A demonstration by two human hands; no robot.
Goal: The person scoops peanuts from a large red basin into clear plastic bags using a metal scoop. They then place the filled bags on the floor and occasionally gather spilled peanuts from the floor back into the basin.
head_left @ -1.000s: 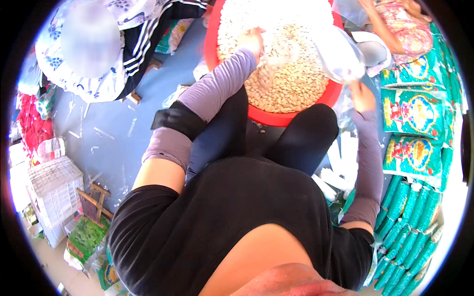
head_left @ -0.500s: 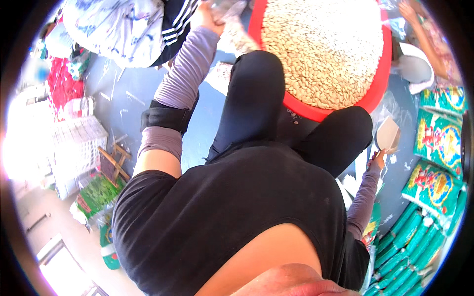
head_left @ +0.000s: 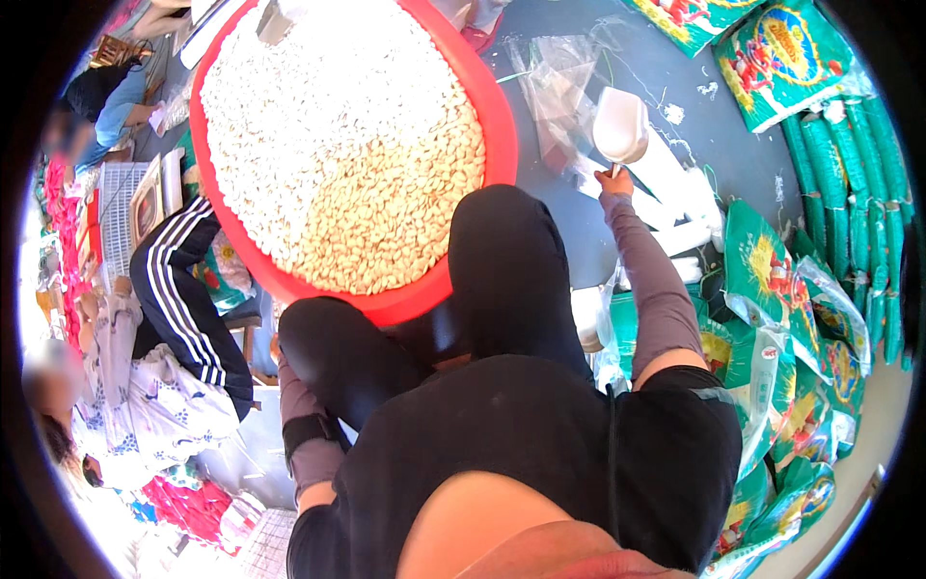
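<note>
My right hand (head_left: 615, 181) is closed round the handle of a white scoop (head_left: 620, 125), held out over the floor to the right. The scoop's bowl looks empty. My left arm (head_left: 311, 439) runs down beside my left knee, and the fingers of that hand are hidden behind it. In front of my knees stands a big red tub (head_left: 500, 125) heaped with pale pumpkin seeds (head_left: 386, 203). Another scoop (head_left: 274, 27) lies in the seeds near the far rim.
Clear plastic bags (head_left: 559, 92) lie beside the tub. Green printed bags (head_left: 781, 58) and rolled green bags (head_left: 839, 183) are stacked on the right. At left sit other people, one in striped black trousers (head_left: 178, 289). A white crate (head_left: 123, 207) stands beyond.
My view has swung to the right, so the tub now appears further left. My right arm reaches farther forward with the scoop. My left hand, earlier raised at a clear bag, has dropped behind my knee.
</note>
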